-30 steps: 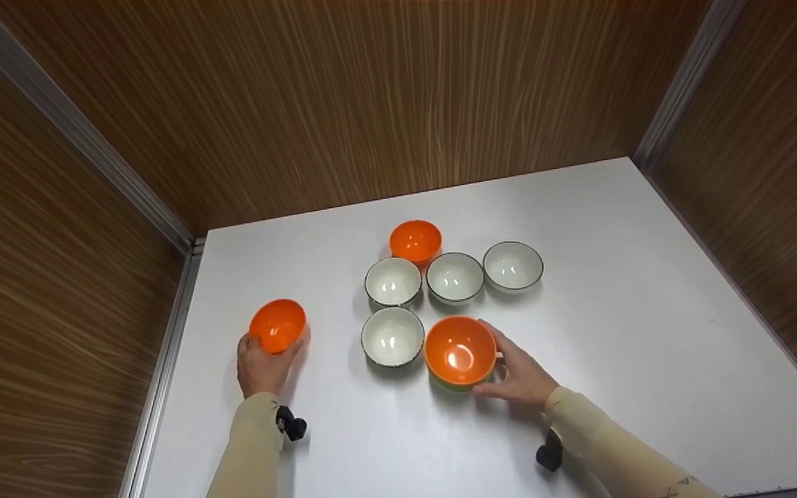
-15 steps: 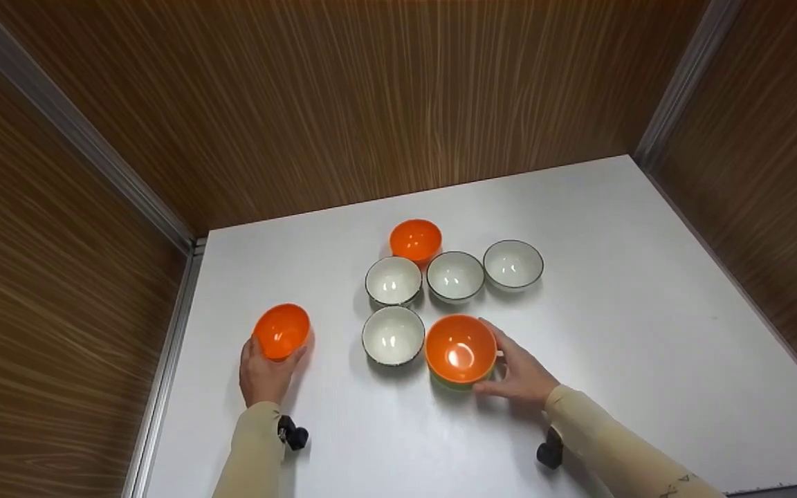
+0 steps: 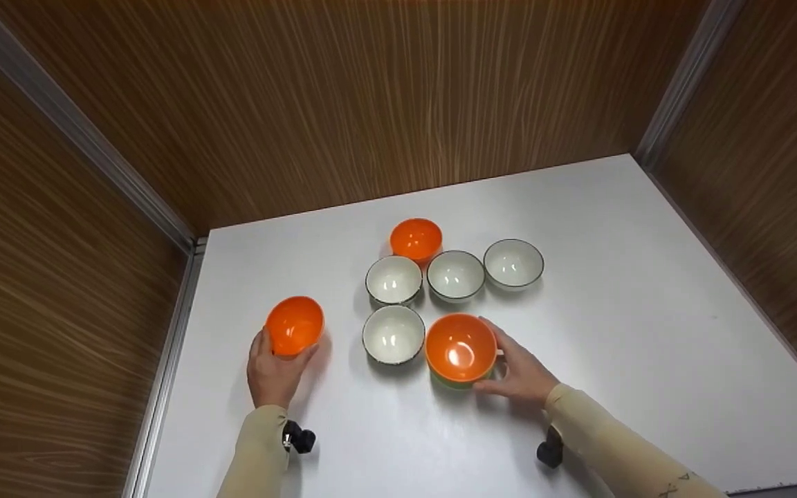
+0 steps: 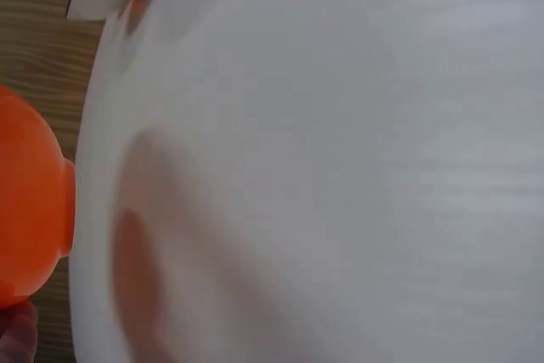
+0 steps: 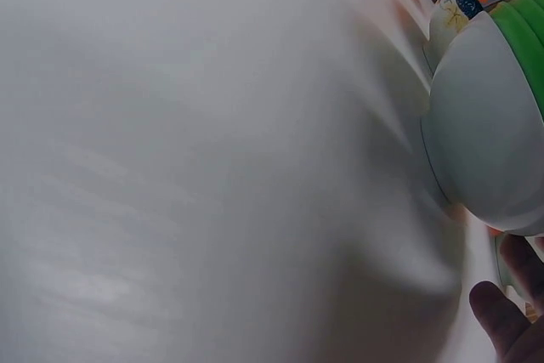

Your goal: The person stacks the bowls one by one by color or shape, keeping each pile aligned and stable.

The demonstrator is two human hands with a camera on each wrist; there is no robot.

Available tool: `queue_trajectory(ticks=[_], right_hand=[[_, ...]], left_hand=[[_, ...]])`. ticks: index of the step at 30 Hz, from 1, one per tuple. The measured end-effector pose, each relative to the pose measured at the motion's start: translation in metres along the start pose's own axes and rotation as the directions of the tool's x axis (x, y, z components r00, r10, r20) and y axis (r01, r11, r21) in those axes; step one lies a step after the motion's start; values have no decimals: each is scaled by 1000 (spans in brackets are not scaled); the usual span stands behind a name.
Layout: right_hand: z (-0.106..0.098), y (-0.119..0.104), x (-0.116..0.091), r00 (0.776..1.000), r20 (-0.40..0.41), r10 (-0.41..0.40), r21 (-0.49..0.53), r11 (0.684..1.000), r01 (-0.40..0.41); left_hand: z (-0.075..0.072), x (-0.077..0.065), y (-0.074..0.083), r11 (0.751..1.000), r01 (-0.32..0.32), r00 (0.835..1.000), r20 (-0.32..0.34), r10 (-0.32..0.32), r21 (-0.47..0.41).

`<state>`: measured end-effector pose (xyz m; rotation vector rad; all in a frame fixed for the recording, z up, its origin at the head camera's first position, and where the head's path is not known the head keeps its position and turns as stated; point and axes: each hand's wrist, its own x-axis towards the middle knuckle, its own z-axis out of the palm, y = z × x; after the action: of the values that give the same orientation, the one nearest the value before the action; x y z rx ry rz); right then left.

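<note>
My left hand [image 3: 277, 373] grips the near side of a small orange bowl [image 3: 296, 325], thumb and fingers spread round its wall. In the left wrist view a gap shows between the foot of this orange bowl [image 4: 30, 201] and the table. My right hand [image 3: 519, 370] holds the right side of a larger bowl [image 3: 459, 346], orange inside and green outside. From the right wrist, its ridged green wall [image 5: 525, 36] shows above a white bowl [image 5: 489, 125], with my fingertips [image 5: 497, 312] close by it.
White dark-rimmed bowls stand mid-table: one [image 3: 393, 335] left of the larger bowl, and behind it a left one [image 3: 394, 280], a middle one [image 3: 455, 275] and a right one [image 3: 513, 264]. Another orange bowl [image 3: 416, 240] is behind them. Wood-grain panels [image 3: 385, 104] surround the white table [image 3: 620, 290].
My left hand has moved right with the small orange bowl, towards the white bowls. My right hand and the larger bowl have stayed in place.
</note>
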<state>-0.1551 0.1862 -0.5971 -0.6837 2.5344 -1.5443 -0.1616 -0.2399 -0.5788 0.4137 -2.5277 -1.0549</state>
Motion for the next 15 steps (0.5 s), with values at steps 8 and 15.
queue_trajectory(ticks=[8,15], right_hand=[[1,-1,0,999,-25,-20,52,998,22],[0,-2,1,1000,-17,12,57,998,-11]], left_hand=[[2,-8,40,978,-206,978,-48,205,-23],[5,-21,76,937,-348,938,-24,347,-43]])
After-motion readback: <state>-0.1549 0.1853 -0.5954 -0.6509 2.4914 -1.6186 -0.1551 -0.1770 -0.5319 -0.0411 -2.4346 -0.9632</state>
